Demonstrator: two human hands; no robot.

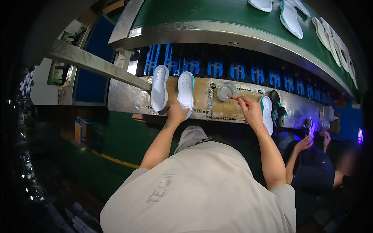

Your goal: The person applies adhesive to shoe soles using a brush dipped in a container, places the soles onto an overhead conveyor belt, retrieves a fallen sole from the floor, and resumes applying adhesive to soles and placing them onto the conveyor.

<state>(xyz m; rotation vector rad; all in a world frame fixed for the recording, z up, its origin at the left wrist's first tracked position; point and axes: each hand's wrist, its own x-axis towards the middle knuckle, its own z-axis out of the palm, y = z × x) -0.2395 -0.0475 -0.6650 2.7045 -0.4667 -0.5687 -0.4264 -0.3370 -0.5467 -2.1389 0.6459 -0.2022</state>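
Observation:
My left hand [176, 113] grips the heel end of a white shoe sole with a green edge [185, 87], thumb on its upper face. Just left of it a second white sole [159, 88] lies on the metal bench. In my right hand [251, 111] is a thin brush with a red-orange handle [239, 99]; its tip is in a round, clear container [227, 91] on the taped cardboard. To the right of that hand lies another white sole with a green edge [266, 115], beside a black shoe [276, 109].
A green conveyor belt [204, 14] with several soles runs above the bench [294, 113], behind a metal rail [204, 33]. Blue clamp-like parts [237, 70] line the gap between. A slanting metal bar [102, 65] stands at left. A co-worker [313, 166] holds a shoe at right.

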